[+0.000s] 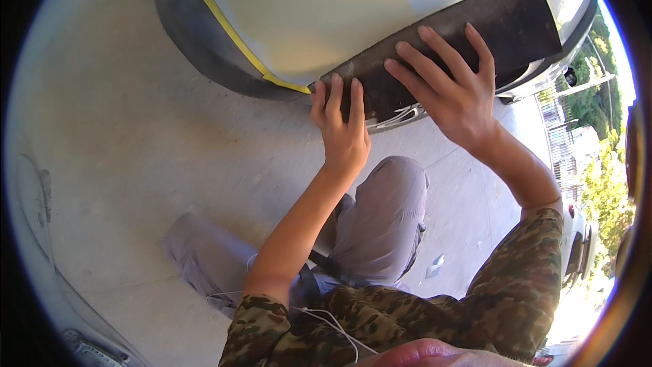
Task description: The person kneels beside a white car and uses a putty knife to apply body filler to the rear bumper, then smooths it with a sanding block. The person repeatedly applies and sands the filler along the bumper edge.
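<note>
A long, dark, slightly curved panel (pixel 523 20), scuffed with pale dust, lies slantwise along the car's light-coloured body (pixel 299 13). My left hand (pixel 343 129) holds its lower left end, fingers extended over its face and thumb out of sight. Farther right, my right hand (pixel 458 95) holds the panel with spread fingers laid across its middle; that thumb is hidden too. A strip of yellow tape (pixel 234 37) follows the edge between the pale bodywork and the black lower trim (pixel 197 47), ending near my left fingertips.
Grey concrete floor (pixel 136 129) surrounds my bent legs (pixel 387 224). White cords (pixel 333 323) hang near my chest. A small pale scrap (pixel 435 266) lies on the floor to the right. A cable (pixel 51 245) runs along the far left. Other vehicles and greenery appear at the right rim.
</note>
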Available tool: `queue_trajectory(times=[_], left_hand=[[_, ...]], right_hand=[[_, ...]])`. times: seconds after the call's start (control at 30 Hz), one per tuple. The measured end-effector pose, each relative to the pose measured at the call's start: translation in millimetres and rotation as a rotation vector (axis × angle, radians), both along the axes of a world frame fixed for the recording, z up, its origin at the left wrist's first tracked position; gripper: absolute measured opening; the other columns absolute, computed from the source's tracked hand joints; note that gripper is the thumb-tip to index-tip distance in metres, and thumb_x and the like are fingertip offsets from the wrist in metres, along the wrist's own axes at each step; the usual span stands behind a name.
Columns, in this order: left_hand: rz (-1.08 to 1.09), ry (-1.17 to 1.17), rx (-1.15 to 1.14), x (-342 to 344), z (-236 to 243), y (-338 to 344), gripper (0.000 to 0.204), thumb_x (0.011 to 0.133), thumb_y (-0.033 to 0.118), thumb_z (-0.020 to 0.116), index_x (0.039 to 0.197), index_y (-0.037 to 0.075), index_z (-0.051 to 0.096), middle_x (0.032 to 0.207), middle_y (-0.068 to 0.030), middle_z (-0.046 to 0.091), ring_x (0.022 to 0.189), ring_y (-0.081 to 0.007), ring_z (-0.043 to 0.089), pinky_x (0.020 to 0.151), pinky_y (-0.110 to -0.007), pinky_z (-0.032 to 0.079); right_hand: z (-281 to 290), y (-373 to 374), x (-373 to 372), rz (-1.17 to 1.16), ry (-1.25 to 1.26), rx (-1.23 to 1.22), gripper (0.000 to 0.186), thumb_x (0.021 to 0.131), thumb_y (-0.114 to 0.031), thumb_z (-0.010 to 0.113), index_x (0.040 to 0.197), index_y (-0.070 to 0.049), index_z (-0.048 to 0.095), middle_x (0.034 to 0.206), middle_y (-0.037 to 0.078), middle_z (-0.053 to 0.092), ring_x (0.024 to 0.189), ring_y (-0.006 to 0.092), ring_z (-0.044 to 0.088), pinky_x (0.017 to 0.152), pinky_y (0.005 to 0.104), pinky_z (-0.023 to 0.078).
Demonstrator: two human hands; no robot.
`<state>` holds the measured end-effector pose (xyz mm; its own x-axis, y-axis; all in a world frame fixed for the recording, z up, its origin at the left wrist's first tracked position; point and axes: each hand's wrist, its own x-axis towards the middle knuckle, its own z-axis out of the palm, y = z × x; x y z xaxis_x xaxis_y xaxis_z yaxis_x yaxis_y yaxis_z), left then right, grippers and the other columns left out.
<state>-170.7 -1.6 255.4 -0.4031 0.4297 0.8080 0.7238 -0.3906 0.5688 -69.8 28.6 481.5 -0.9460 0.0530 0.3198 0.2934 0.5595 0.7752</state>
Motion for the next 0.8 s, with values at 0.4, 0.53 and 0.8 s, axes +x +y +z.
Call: queue_trajectory(times=[0.4, 0.53, 0.8], left_hand=[[-0.437, -0.086, -0.217, 25, -18, -2, 0.063, 0.089, -0.009, 0.061, 0.151, -0.003, 0.050, 0.152, -0.0250, 0.047, 0.138, -0.0481, 0.046, 0.116, -0.056, 0.043], [-0.604, -0.021, -0.324, 35, -34, 20, 0.054, 0.094, -0.002, 0.063, 0.147, -0.002, 0.054, 0.143, -0.0182, 0.058, 0.125, -0.0409, 0.058, 0.104, -0.048, 0.052], [-0.769, 0.204, -0.273, 60, -139, 131, 0.022, 0.100, 0.008, 0.061, 0.118, -0.001, 0.069, 0.106, -0.0219, 0.072, 0.097, -0.0443, 0.067, 0.083, -0.051, 0.052]], right_hand=[[-40, 14, 41, -0.339, -0.188, -0.159, 0.028, 0.086, -0.018, 0.071, 0.113, -0.012, 0.079, 0.116, 0.004, 0.071, 0.123, 0.0261, 0.064, 0.115, 0.0549, 0.044], [-68, 34, 63, -0.547, -0.261, -0.227, 0.019, 0.086, -0.019, 0.072, 0.101, -0.011, 0.080, 0.102, 0.002, 0.073, 0.110, 0.0250, 0.069, 0.116, 0.0536, 0.042], [-184, 84, 86, -0.633, -0.426, -0.229, 0.004, 0.088, -0.033, 0.076, 0.089, -0.030, 0.078, 0.098, -0.009, 0.073, 0.115, 0.0177, 0.066, 0.117, 0.0522, 0.035]])
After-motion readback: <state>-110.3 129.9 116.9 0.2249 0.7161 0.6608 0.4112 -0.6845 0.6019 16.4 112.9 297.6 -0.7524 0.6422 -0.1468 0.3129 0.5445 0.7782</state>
